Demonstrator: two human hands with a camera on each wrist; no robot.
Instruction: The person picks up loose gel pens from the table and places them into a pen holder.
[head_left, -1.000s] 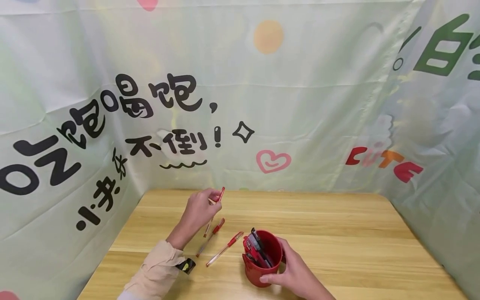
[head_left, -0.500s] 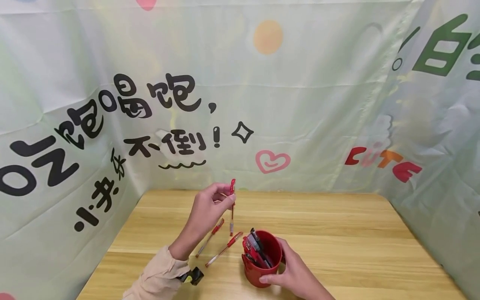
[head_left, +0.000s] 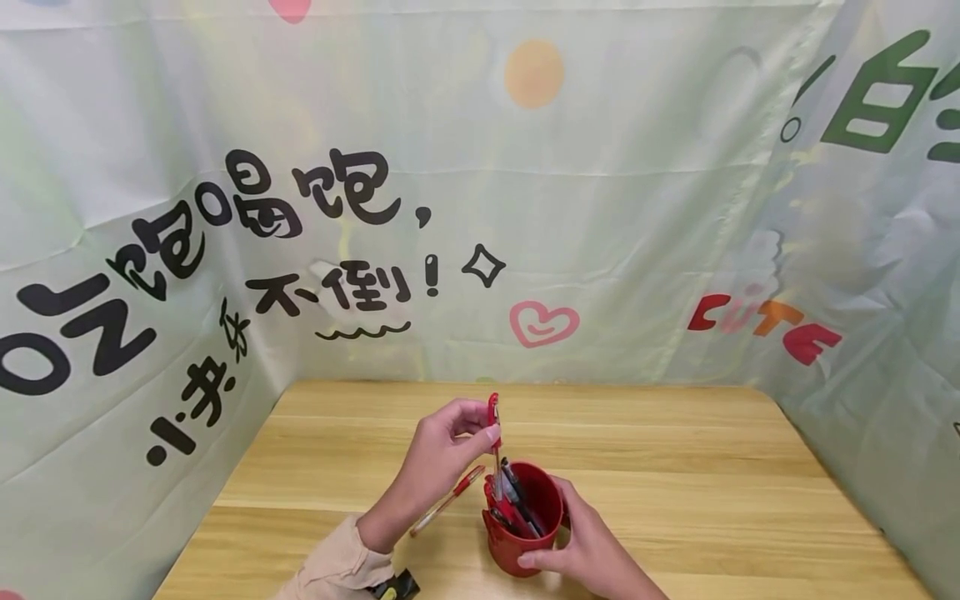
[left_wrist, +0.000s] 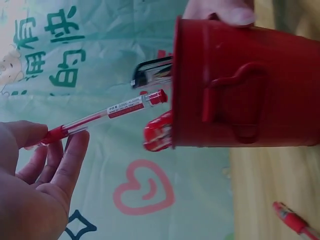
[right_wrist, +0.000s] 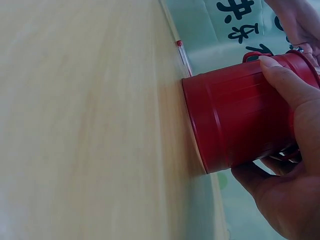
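Observation:
My left hand (head_left: 442, 454) pinches a red gel pen (left_wrist: 115, 111) near its capped end, above the mouth of a red metal cup (head_left: 517, 557). The pen's other end points down at the cup's rim, as the left wrist view shows from the side. Several red and black pens (head_left: 517, 504) lean together inside the cup. My right hand (head_left: 592, 542) grips the cup from its right side, with the thumb (right_wrist: 285, 82) across the wall and other fingers below in the right wrist view. The cup stands upright on the table.
Another red gel pen (head_left: 447, 502) lies on the wooden table (head_left: 675, 467), left of the cup. My left forearm and hand cover the spot beside it. A printed cloth (head_left: 615, 250) hangs around the table's back and sides.
My left hand has carried the pen rightward from over the table's left part to the cup, turning it upright. The right hand and cup have stayed in place.

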